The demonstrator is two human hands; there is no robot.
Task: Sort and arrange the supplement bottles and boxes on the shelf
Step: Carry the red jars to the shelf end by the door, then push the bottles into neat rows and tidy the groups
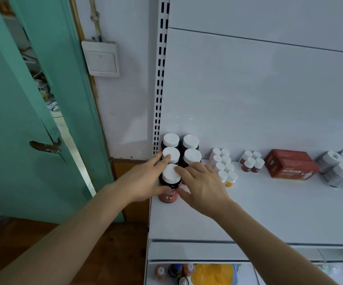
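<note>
While both hands meet at the far-left corner of the white shelf [248,212], they bracket one dark bottle [169,187] with a white cap and a red label marked "Fe". It stands upright at the near end of the left column of like bottles. Left hand [144,179]: thumb pressed low on the bottle's left side, index finger stretched far over the cap of the bottle behind [171,154]; fingers fairly wide, curled round the bottle's flank. Right hand [202,186]: thumb against the bottle's lower right, index finger lying on the edge of its cap, remaining fingers spread loosely over the shelf to the right.

Behind it, four matching white-capped bottles [190,149] in two rows of two, tight against the back panel. To the right, a double column of small white bottles [223,164], the nearest with yellow bases. Further right, four small red-labelled bottles [250,161] in a cluster, then a red box [289,163] lying flat, then wrapped white-capped bottles [339,168] at the frame edge. A green door [22,120] stands ajar at left; a wall switch [100,58] above.
</note>
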